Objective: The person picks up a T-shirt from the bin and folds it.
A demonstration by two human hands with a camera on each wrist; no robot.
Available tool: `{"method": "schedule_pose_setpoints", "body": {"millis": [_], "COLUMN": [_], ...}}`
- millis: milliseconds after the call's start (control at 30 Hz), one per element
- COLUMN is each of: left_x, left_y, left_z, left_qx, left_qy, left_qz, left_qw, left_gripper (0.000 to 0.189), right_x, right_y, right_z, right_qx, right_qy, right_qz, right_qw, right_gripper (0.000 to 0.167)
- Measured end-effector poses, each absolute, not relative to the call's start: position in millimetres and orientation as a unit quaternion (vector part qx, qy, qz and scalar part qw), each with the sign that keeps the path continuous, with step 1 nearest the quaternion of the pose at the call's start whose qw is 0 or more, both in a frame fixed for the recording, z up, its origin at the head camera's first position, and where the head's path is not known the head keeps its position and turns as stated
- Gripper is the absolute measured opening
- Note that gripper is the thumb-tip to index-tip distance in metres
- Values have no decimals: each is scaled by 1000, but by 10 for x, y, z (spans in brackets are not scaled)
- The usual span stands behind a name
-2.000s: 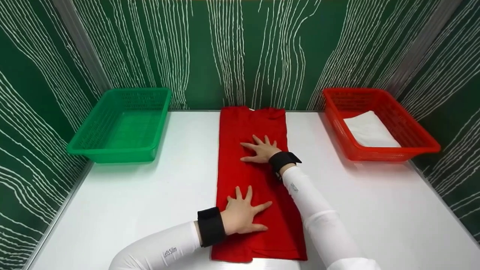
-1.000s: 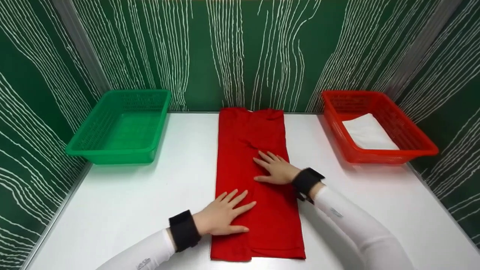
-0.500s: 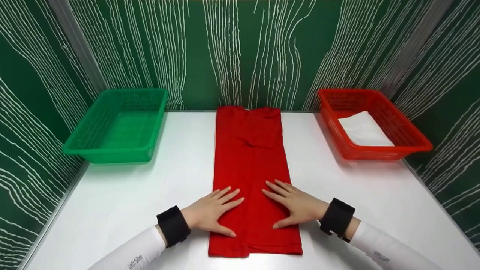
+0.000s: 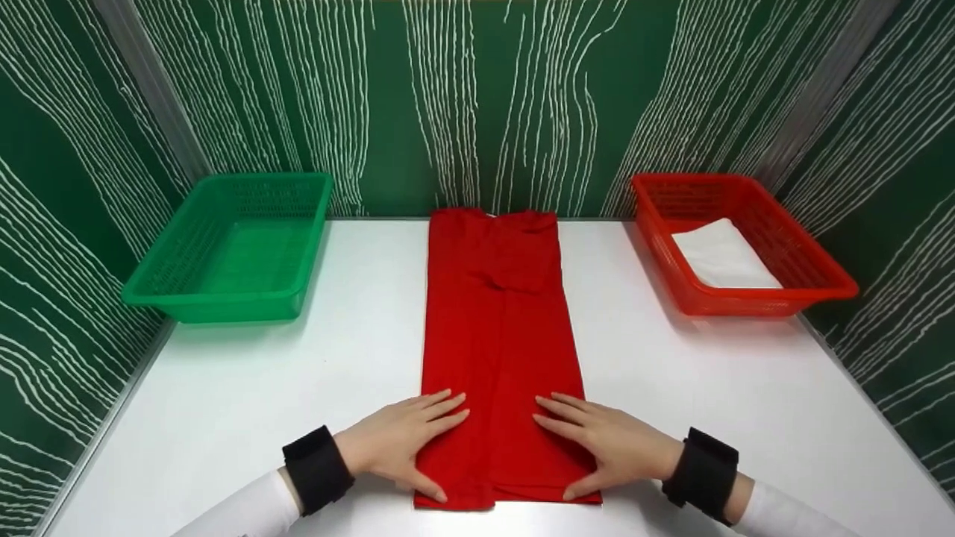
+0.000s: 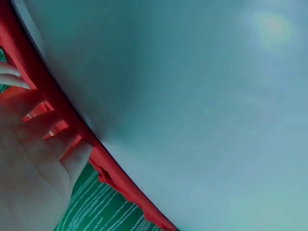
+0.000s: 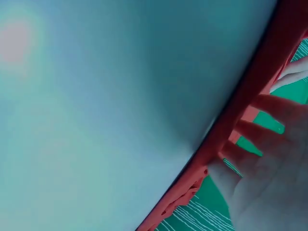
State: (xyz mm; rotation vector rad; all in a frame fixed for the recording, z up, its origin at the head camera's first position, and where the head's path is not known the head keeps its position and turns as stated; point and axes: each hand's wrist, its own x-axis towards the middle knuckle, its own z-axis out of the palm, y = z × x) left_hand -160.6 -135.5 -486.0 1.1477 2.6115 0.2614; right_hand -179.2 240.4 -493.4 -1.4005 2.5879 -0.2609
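Note:
A red shirt [image 4: 496,335], its sides folded inward into a long strip, lies flat from the back wall toward me. My left hand [image 4: 403,440] rests on its near left edge, fingers straight and a little spread, thumb toward the bottom hem. On the near right edge rests my right hand [image 4: 619,444], fingers likewise extended, its thumb close to the hem. In the left wrist view the left fingers [image 5: 53,132] reach onto the red cloth [image 5: 113,168]. The right wrist view shows the right fingers [image 6: 245,139] at the opposite cloth edge [image 6: 211,149].
A green plastic basket [image 4: 224,298] with nothing in it stands at the back left of the white table [image 4: 358,335]. The red basket [image 4: 776,302] at the back right holds a folded white cloth [image 4: 724,253]. Green walls with white lines enclose the table.
Both hands have slid toward me along the shirt to its near end. The right hand came from the shirt's upper part and moved rightward; the left drew leftward. The shirt stays put.

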Motion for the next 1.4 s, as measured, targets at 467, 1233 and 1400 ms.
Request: {"method": "schedule_pose_setpoints", "body": {"millis": [467, 1233, 1400], "left_x": [-1389, -1345, -1347], "left_y": [-1419, -1462, -1459], "left_z": [-4813, -4891, -4909], "left_qx": [435, 487, 484], "left_qy": [891, 873, 875], "left_qz": [67, 0, -3], "left_qw": [110, -7, -1], "left_gripper": [78, 55, 54], "right_x": [-1615, -1668, -1662], "right_y": [2542, 2600, 2624], "right_z": [-4938, -5021, -5013], "right_qx": [-560, -601, -601], "right_qy": [825, 790, 791], "right_qz": [-73, -36, -25], "right_qw": [-27, -117, -108], "right_gripper": [56, 61, 69]}}
